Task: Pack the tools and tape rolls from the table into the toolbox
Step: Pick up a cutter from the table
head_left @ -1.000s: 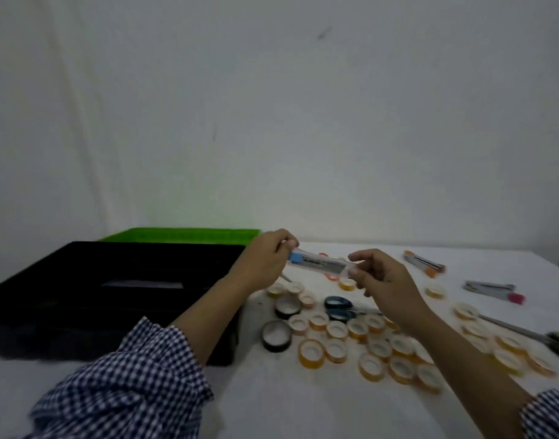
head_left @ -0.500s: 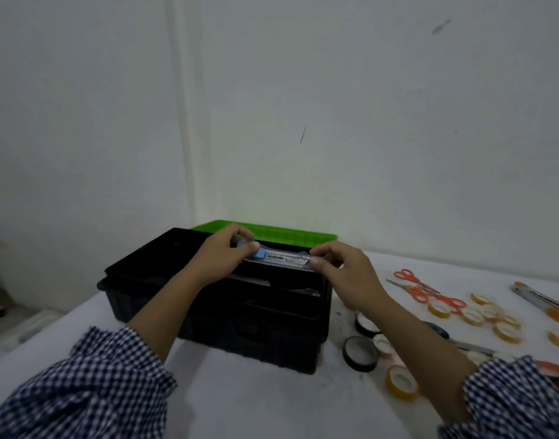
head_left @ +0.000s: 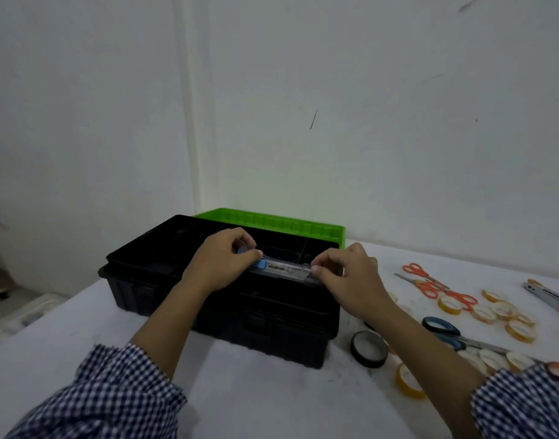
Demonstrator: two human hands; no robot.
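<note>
Nearest the camera: two checked sleeves (head_left: 107, 394), forearms reaching forward toward the black toolbox (head_left: 227, 299) on the white table (head_left: 256, 403). Right of the toolbox, near its front corner: a black tape roll (head_left: 368, 349) lying flat, then yellow tape rolls (head_left: 409, 382) scattered farther right, with blue-handled scissors (head_left: 443, 331) among them. Over the toolbox's near rim: left hand (head_left: 219, 264) and right hand (head_left: 351, 277), each pinching one end of a long clear-cased tool with a blue end (head_left: 283, 269); fingers of both closed on it, blue end at the left hand, case held level just above the open top tray. Beyond the hands, inside the toolbox: dark tray compartments split by a divider, contents too dim to tell. Farther right of the toolbox: orange-handled scissors (head_left: 430, 282) and a grey cutter with an orange tip (head_left: 549, 296) near the table's right edge. Behind the toolbox: its green lid (head_left: 272, 221), swung open toward the pale wall (head_left: 335, 106).
</note>
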